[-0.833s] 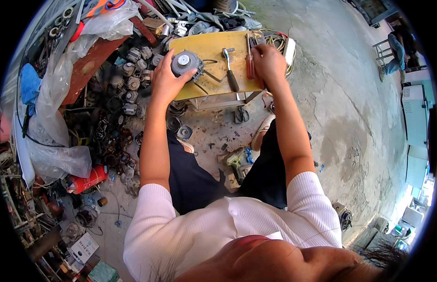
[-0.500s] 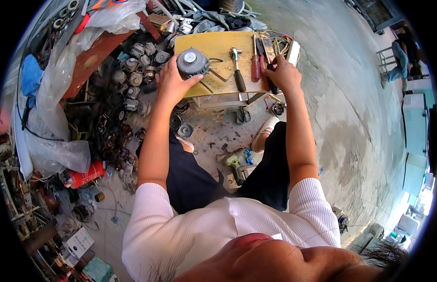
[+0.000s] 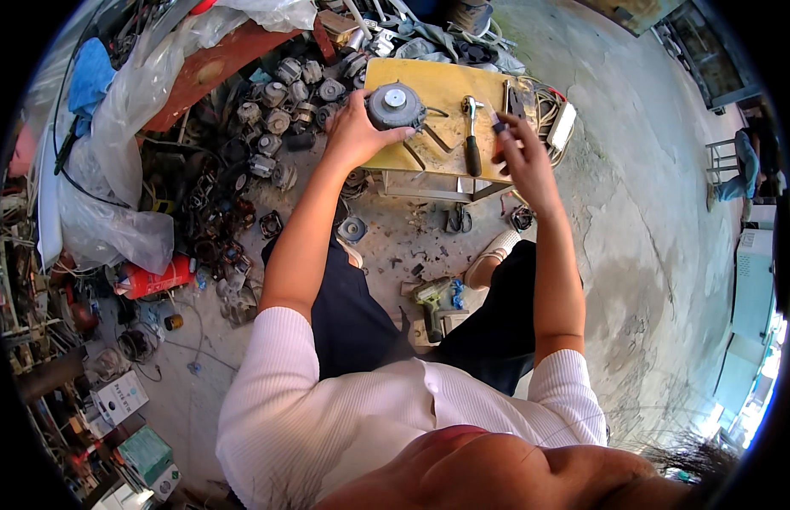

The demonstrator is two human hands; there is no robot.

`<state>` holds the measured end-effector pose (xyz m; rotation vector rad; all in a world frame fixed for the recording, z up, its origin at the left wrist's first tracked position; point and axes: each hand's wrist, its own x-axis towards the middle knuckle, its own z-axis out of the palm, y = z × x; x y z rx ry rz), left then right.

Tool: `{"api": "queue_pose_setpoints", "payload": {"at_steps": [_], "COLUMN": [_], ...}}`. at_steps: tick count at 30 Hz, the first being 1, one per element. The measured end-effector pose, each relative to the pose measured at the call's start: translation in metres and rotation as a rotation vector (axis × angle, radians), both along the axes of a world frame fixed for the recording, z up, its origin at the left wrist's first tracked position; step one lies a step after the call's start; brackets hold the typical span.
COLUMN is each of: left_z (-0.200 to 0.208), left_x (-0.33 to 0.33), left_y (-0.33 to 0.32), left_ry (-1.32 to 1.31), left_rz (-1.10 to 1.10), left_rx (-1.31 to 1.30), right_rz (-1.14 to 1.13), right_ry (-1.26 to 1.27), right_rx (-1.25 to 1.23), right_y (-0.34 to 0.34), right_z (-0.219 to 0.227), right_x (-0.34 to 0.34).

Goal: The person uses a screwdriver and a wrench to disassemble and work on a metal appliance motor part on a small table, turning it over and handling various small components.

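A round grey electric motor (image 3: 405,117) with a pale hub on top sits at the left of a small yellow-topped table (image 3: 393,72). My left hand (image 3: 357,138) is wrapped round its left side, thumb along the near edge. Several dark leads stick out of the motor's right side. Over the table's right part, my right hand (image 3: 531,166) holds a screwdriver (image 3: 499,125) by its dark handle, the thin shaft pointing up and away. A ratchet wrench (image 3: 471,140) lies just left of that hand. Dark-handled pliers (image 3: 514,98) lie beyond it.
Several old motors (image 3: 276,119) are heaped left of the table. Coiled cable and a white block (image 3: 562,123) are at its right edge. A green power drill (image 3: 431,302) lies on the floor between my feet. Another person's leg (image 3: 737,183) shows far right.
My right hand has lifted the screwdriver off the tools and brought it left, toward the ratchet wrench. My left hand stays on the motor. The whole view has shifted slightly.
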<state>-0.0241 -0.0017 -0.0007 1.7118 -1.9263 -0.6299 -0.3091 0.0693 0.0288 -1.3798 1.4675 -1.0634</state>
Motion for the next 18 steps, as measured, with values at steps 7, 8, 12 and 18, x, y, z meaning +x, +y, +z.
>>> {"api": "queue_pose_setpoints", "payload": {"at_steps": [7,8,12,18], "left_z": [-0.010,-0.008,0.003,0.043], "left_x": [-0.010,-0.011,-0.005,0.014], "left_y": [-0.005,-0.004,-0.003,0.015], "left_ry": [0.035,0.013,0.133,0.183], "left_rz": [0.046,0.051,0.061,0.070], "left_rx": [-0.028,-0.053,-0.090,-0.072], "right_rz": [0.161,0.157,0.122,0.150], "right_ry": [0.037,0.050,-0.055,-0.194], "right_rx": [-0.104,-0.122,-0.035,0.081], "right_y": [0.018,0.018,0.024,0.030], "right_z": [0.004,0.004,0.014,0.022], "right_x": [0.019,0.017,0.016,0.009]}}
